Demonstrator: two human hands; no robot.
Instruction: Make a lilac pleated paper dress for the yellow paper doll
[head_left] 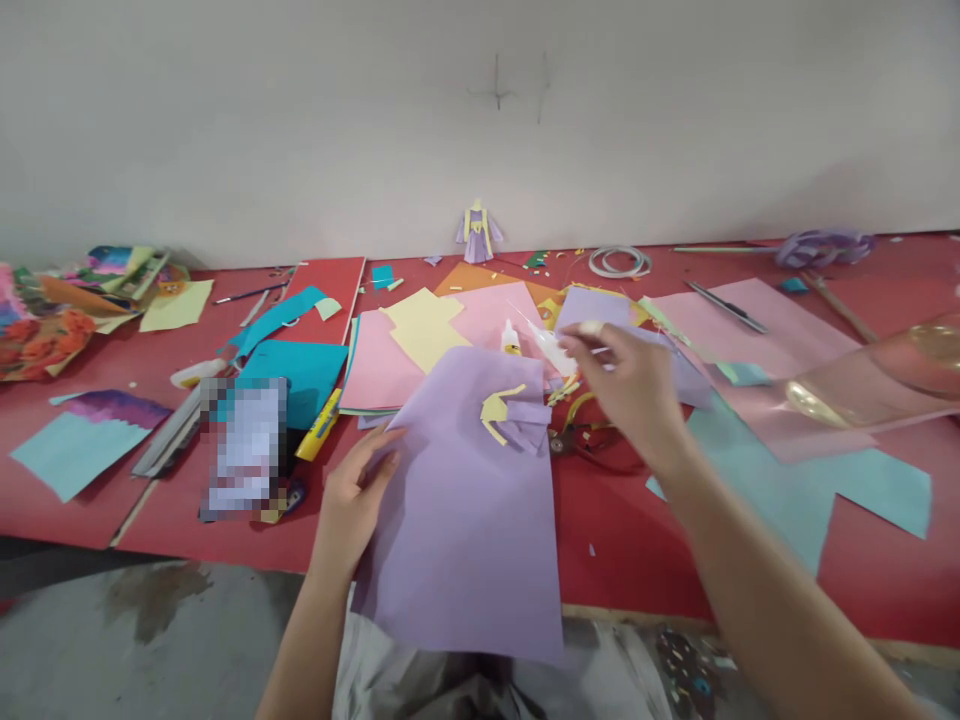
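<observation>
Purple sheet right up close, running past the table's front edge above my lap; my left hand has its left edge between thumb and fingers; near the top right of the sheet lies a small paper piece, pale yellow and purple, its strips fanning out; and over on the right, my right hand is pinching a white bottle with a thin tip, slightly blurred, held up just beside the sheet's upper right corner; a second small bottle stands just behind the sheet; further back, a paper figure in purple and yellow is upright near the wall; off to the right, a craft knife rests on pink paper, white coil beyond!
</observation>
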